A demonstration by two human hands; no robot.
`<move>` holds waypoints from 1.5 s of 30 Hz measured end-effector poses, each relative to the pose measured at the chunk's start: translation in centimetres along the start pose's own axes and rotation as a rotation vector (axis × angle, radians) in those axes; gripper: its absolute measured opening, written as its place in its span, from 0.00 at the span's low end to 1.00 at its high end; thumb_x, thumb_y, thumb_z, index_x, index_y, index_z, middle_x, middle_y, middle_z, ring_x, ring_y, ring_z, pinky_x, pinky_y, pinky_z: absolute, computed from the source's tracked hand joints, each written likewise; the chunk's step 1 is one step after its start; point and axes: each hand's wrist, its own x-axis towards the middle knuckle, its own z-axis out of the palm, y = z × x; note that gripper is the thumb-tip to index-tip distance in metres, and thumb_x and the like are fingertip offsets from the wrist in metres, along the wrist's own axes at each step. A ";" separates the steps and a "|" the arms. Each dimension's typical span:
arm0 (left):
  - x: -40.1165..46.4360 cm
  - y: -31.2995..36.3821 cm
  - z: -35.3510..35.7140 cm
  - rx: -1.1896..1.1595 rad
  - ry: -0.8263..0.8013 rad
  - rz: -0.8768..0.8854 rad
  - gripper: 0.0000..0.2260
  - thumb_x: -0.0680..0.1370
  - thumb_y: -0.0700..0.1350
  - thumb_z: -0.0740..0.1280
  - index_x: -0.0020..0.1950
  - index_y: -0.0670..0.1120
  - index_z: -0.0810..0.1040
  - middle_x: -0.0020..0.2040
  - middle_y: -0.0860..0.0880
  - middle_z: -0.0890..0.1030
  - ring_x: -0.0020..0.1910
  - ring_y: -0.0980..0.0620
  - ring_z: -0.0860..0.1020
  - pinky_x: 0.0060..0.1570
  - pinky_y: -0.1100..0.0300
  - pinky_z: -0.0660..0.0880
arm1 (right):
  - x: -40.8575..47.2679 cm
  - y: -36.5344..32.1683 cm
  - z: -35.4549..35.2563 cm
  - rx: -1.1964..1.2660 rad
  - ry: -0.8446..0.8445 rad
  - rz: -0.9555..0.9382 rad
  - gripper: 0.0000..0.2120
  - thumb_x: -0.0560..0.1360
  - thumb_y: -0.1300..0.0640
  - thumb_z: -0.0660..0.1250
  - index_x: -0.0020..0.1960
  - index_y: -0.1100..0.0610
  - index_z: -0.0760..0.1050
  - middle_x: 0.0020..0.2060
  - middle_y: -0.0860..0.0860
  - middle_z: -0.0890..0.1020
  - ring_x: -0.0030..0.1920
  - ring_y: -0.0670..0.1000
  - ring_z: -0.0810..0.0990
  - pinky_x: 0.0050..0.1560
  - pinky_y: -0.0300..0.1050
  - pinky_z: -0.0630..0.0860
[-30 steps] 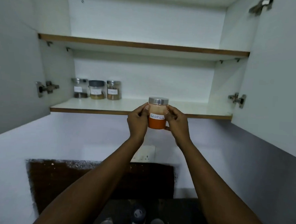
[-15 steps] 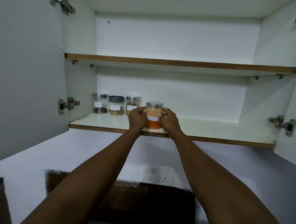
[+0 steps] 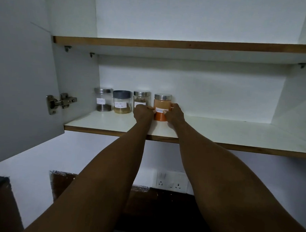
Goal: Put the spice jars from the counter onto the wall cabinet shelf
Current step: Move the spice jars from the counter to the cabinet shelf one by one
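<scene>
On the lower shelf, a jar of dark bits, a black-lidded jar of pale powder and a third jar line up. The left hand and right hand grip the orange spice jar upright beside them; bare shelf stretches rightward.

Two bare forearms are seen, uncovered from the lower edge of the view up to the wrists; no sleeve, watch or bracelet is worn. The left hand and right hand are ungloved, and short, unpainted nails are seen on the thumbs
</scene>
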 end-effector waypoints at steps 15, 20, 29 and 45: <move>3.3 -0.5 1.7 0.000 -0.058 -0.004 0.14 0.76 0.43 0.76 0.60 0.39 0.85 0.58 0.42 0.87 0.59 0.45 0.85 0.67 0.49 0.79 | 3.8 1.2 1.0 -0.063 -0.015 -0.052 0.24 0.80 0.56 0.69 0.73 0.63 0.69 0.69 0.59 0.77 0.69 0.60 0.76 0.70 0.52 0.72; 3.3 -0.6 1.9 0.064 -0.101 0.026 0.14 0.78 0.43 0.74 0.61 0.39 0.84 0.58 0.41 0.86 0.59 0.44 0.85 0.68 0.49 0.79 | 4.6 1.4 1.5 -0.074 -0.007 -0.047 0.24 0.80 0.54 0.69 0.72 0.62 0.70 0.69 0.59 0.77 0.69 0.59 0.77 0.70 0.51 0.72; 3.0 -0.8 1.9 0.169 -0.159 0.100 0.14 0.82 0.41 0.69 0.65 0.37 0.81 0.62 0.40 0.84 0.64 0.43 0.82 0.70 0.49 0.77 | 4.8 1.6 1.5 -0.090 -0.021 -0.065 0.26 0.80 0.51 0.70 0.73 0.62 0.70 0.70 0.59 0.77 0.69 0.59 0.77 0.73 0.54 0.72; 3.0 -0.9 1.9 0.104 -0.099 0.081 0.12 0.82 0.40 0.67 0.62 0.35 0.82 0.59 0.39 0.85 0.61 0.41 0.83 0.68 0.48 0.78 | 4.3 1.6 1.7 -0.088 -0.020 -0.085 0.23 0.83 0.52 0.65 0.74 0.62 0.69 0.70 0.59 0.76 0.70 0.59 0.76 0.71 0.52 0.71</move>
